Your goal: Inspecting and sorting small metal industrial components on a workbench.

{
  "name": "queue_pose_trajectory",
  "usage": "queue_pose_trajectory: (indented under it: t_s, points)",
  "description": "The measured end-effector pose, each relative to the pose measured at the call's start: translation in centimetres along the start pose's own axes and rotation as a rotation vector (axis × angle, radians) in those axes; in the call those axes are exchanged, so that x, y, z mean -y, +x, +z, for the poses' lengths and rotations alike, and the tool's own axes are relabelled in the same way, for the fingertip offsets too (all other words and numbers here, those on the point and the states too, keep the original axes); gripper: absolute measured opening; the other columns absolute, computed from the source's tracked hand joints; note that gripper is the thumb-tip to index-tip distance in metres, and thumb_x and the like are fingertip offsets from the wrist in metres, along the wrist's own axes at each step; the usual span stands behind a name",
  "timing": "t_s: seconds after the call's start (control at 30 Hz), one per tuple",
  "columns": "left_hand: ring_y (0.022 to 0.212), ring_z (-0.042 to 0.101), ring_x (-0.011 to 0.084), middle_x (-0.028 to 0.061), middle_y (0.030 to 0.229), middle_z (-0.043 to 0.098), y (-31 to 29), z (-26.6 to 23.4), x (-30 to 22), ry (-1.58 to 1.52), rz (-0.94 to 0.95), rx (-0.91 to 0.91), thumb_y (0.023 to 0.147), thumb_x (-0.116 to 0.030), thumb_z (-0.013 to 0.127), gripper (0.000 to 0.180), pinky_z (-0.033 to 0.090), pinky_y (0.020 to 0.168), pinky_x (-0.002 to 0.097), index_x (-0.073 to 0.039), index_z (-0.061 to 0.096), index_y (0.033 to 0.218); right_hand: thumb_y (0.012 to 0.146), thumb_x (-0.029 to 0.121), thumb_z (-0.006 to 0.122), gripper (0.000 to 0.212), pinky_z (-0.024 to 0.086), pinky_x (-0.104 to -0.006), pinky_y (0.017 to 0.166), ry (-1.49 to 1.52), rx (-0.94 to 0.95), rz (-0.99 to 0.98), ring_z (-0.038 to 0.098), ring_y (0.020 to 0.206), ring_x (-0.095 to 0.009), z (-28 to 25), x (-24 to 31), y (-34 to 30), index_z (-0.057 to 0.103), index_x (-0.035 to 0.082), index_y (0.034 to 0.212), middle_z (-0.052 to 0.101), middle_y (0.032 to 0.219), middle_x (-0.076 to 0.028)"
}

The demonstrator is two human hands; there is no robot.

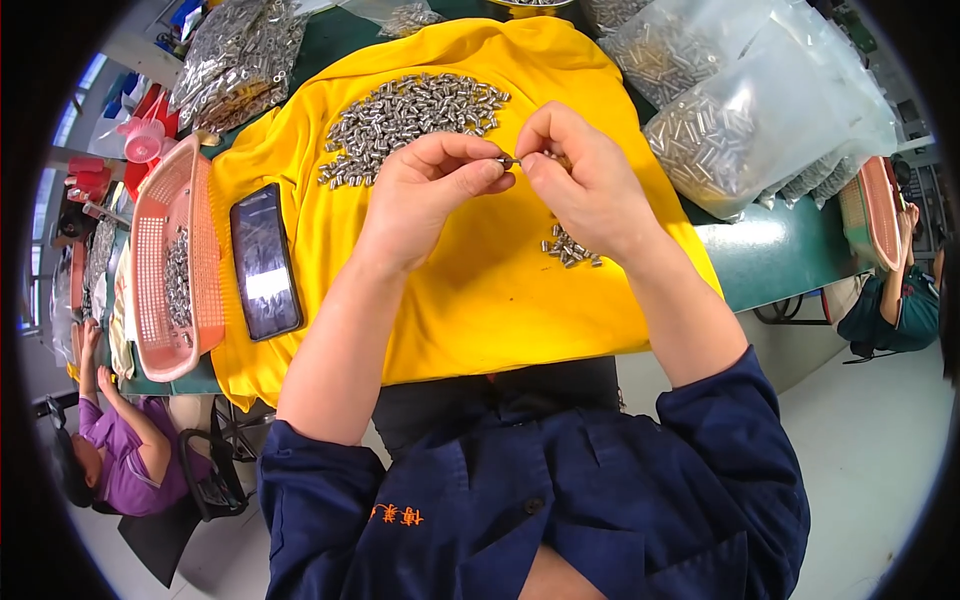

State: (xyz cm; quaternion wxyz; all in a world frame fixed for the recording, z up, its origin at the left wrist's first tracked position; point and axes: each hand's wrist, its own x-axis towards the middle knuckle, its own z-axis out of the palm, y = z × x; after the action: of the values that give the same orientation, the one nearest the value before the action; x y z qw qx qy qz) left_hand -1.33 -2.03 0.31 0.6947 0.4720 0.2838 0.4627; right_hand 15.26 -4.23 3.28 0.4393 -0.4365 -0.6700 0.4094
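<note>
My left hand [425, 195] pinches a small metal cylinder [505, 161] between thumb and fingertips, above the yellow cloth [470, 310]. From the other side my right hand [585, 185] closes thumb and forefinger at the end of a thin dark piece that meets the cylinder; its far end is hidden by the fingers. Beyond my left hand lies a wide pile of short metal cylinders [400, 115]. A smaller group of similar cylinders [570, 248] sits beneath my right wrist, partly covered by it.
Left of my arms lies a black phone [265, 262], beside a pink plastic basket [150, 300] holding metal parts. Clear bags of metal parts [705, 140] crowd the right back; another bag [240, 60] stands back left. People sit at far left [145, 450] and far right [890, 310].
</note>
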Motion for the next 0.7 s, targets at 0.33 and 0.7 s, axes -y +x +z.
queue_pose_trajectory:
  t_s: [0.33,0.7]
  points:
    - [0.075,0.059,0.0144,0.008,0.081,0.06,-0.03,0.14,-0.25,0.14,0.02,-0.019,0.076,-0.001,0.058,0.01,0.047,0.07,0.0236,0.002,0.057,0.086,0.072,0.006,0.048,0.006,0.04,-0.0302,0.052,-0.241,-0.053,-0.157,0.05,0.055,-0.023,0.39,-0.28,0.17,0.046,0.003,0.077,0.051,0.062,-0.011]
    - [0.074,0.059,0.012,0.0046,0.079,0.059,-0.19,0.23,-0.88,0.253,0.023,-0.026,0.075,-0.001,0.059,0.012,0.047,0.069,0.0216,0.001,0.056,0.086,0.072,0.007,0.049,0.007,0.041,-0.0319,0.053,-0.186,-0.065,-0.175,0.053,0.059,-0.027,0.69,-0.31,0.33,0.047,0.003,0.077,0.053,0.065,-0.013]
